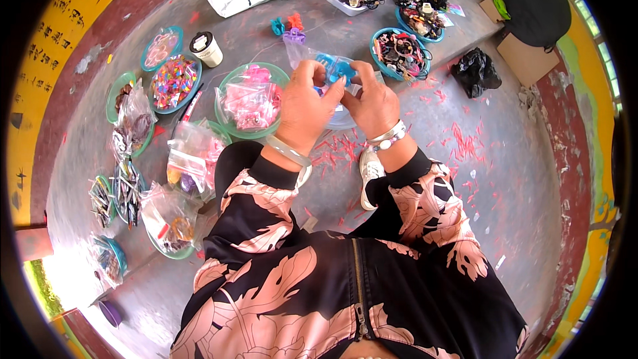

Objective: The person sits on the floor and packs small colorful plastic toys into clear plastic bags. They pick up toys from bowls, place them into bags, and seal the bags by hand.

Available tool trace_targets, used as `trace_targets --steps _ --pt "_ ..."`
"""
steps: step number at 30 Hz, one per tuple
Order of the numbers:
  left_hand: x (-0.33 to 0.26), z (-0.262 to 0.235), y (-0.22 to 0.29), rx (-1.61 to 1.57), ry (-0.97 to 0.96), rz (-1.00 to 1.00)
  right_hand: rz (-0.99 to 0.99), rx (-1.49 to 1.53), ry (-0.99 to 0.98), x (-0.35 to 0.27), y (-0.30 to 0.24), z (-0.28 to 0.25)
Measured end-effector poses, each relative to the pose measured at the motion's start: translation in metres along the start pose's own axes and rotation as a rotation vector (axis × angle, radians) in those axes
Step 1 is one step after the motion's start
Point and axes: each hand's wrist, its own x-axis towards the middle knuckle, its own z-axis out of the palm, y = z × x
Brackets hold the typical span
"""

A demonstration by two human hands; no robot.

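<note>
A: What's underfoot?
B: A grey concrete floor (pixel 505 179), littered with red scraps (pixel 465 139), beside a yellow wall (pixel 50 60).
A: And the bowls?
B: Green bowl (pixel 232 129) of pink packets, left of centre.
A: The hands?
B: Left hand (pixel 304 110) and right hand (pixel 373 103) pinch a blue hair clip (pixel 334 68) in a clear bag (pixel 302 53), above that bowl's right.

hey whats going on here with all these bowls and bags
A person sits on a concrete floor, both hands up front. The left hand and right hand together pinch a clear plastic bag with a blue hair clip in it. Bowls and bags of small colourful pieces lie around, including a green bowl of pink packets.
</note>
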Motion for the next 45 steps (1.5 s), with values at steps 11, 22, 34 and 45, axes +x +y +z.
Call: trace_targets --steps 11,22,34,45 --pt "-0.004 0.0 -0.002 0.315 -0.108 0.118 0.005 -0.177 -0.088 -0.001 -0.003 0.0" --pt "-0.004 -0.007 -0.002 0.222 -0.136 0.013 0.184 0.163 -0.265 0.005 0.005 0.002" --pt "-0.005 -0.009 -0.012 0.197 -0.359 -0.027 -0.115 0.1 -0.045 0.006 0.026 0.014" --pt "0.001 -0.02 -0.003 -0.285 -0.302 -0.205 0.24 0.659 -0.231 0.008 0.031 0.026"
